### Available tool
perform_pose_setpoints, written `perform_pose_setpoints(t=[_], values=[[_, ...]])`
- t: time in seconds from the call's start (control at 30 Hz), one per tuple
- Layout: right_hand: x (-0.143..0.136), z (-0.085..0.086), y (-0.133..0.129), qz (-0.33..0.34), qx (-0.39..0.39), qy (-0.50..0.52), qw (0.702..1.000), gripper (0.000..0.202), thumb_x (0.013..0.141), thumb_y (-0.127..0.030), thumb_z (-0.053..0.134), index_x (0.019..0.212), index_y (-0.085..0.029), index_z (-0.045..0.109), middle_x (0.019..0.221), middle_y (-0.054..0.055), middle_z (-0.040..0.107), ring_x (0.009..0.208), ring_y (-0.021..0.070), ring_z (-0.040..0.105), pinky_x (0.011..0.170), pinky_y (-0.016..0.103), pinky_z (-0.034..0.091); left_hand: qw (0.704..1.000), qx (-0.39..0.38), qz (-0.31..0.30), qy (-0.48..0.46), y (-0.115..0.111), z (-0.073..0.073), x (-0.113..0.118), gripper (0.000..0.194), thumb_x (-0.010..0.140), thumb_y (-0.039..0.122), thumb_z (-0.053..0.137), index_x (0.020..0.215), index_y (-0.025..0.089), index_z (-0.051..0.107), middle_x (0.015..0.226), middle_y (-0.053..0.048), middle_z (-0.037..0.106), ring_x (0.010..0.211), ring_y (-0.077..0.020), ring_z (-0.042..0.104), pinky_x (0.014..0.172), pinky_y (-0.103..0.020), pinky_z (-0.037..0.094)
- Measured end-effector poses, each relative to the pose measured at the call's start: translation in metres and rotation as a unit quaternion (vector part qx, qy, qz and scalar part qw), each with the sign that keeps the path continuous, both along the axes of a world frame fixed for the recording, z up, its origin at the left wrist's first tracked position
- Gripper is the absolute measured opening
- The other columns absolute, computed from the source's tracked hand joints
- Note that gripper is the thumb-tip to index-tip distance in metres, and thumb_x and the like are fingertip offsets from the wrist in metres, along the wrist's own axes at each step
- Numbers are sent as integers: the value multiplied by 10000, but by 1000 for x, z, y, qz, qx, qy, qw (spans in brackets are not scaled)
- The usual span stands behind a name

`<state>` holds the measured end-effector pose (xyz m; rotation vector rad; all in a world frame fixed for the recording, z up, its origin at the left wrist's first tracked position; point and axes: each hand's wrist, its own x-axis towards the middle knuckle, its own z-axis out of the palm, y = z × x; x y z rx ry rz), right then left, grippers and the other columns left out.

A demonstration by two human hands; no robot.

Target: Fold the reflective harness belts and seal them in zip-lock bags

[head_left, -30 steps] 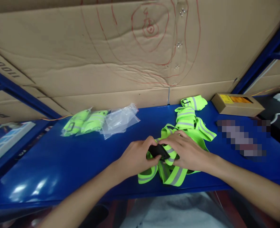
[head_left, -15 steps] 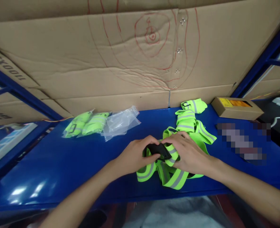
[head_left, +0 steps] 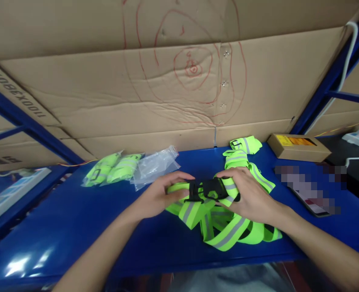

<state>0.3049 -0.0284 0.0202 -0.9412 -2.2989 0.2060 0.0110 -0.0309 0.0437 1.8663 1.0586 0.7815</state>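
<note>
So the work here came down to the buckle (head_left: 208, 190): a black two-part clip on a lime strap (head_left: 231, 235), held just above the front part of the bench (head_left: 106, 239), roughly between the two hands. The left hand (head_left: 156, 196) was pinching the left half along with the strap right behind it, thumb in front, a finger along the top. The right hand (head_left: 248, 196) had the right half pinched, fingers over its upper edge; its thumb was mostly out of sight, so I can't tell how that one sat.

Prongs showed in a gap between the halves, so I'd say it wasn't fully clicked home. My read is that the step in hand was working the clip, but whether it was going together or coming apart, I honestly couldn't tell. Either way, imo the move called for keeping both halves square to each other: a straight push to seat it, or a squeeze on the sides and a straight pull to free it. Loose loops lay right underneath, so one could easily snag.

Farther back there were two filled bags (head_left: 115, 168), some flat bags (head_left: 155, 164) beside them, and a roll (head_left: 252, 144) near the box (head_left: 299, 148).
</note>
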Motion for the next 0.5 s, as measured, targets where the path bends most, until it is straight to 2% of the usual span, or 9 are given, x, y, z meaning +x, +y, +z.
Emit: perform_pose_setpoints(t=[0.07, 0.17, 0.27, 0.33, 0.43, 0.47, 0.5], values=[[6, 2, 5, -41, -6, 30, 999, 611, 799, -407, 820, 1292, -255, 491, 1214, 114, 651, 1144, 337, 601, 936, 488, 503, 999, 25, 41, -10, 3, 1, -4, 326, 897, 388, 728, 1163, 201, 704, 1132, -81, 719, 987, -187, 673, 843, -268, 529], [14, 9, 13, -89, -41, 144, 985, 628, 791, -479, 816, 1283, -262, 490, 1225, 93, 628, 1142, 308, 602, 954, 456, 500, 993, -6, 79, -84, 4, 4, -10, 357, 843, 373, 795, 1152, 216, 712, 1179, -86, 725, 1075, -212, 678, 875, -272, 537], [22, 20, 23, -87, -104, 306, 942, 590, 786, -456, 819, 1270, -277, 532, 1258, 56, 613, 1146, 259, 602, 970, 400, 494, 971, -39, 127, -200, 2, 14, -22, 429, 741, 341, 888, 1119, 209, 734, 1114, -89, 748, 1084, -231, 694, 891, -274, 556], [28, 29, 30, -64, -174, 426, 886, 558, 760, -407, 834, 1246, -298, 582, 1198, 21, 643, 1057, 222, 631, 890, 349, 523, 949, -42, 154, -273, 1, 27, -34, 388, 702, 358, 912, 1009, 187, 750, 957, -76, 753, 940, -218, 720, 832, -280, 583], [38, 50, 44, -27, -272, 608, 745, 395, 714, -302, 820, 1076, -248, 670, 945, 3, 688, 814, 182, 644, 732, 300, 549, 907, 7, 161, -390, 3, 57, -56, 356, 666, 363, 923, 908, 194, 725, 813, -24, 705, 807, -198, 706, 798, -332, 623], [43, 58, 49, -18, -287, 649, 704, 290, 718, -278, 784, 982, -220, 680, 879, 8, 686, 770, 178, 638, 712, 298, 555, 888, 39, 152, -432, 4, 70, -63, 365, 655, 335, 923, 922, 199, 714, 798, -6, 688, 792, -188, 696, 810, -352, 631], [48, 67, 54, -10, -292, 676, 676, 183, 732, -266, 735, 891, -199, 673, 836, 19, 682, 748, 178, 635, 705, 300, 563, 869, 75, 139, -470, 7, 83, -70, 379, 652, 298, 914, 950, 198, 701, 795, 11, 675, 781, -174, 686, 828, -368, 634]])
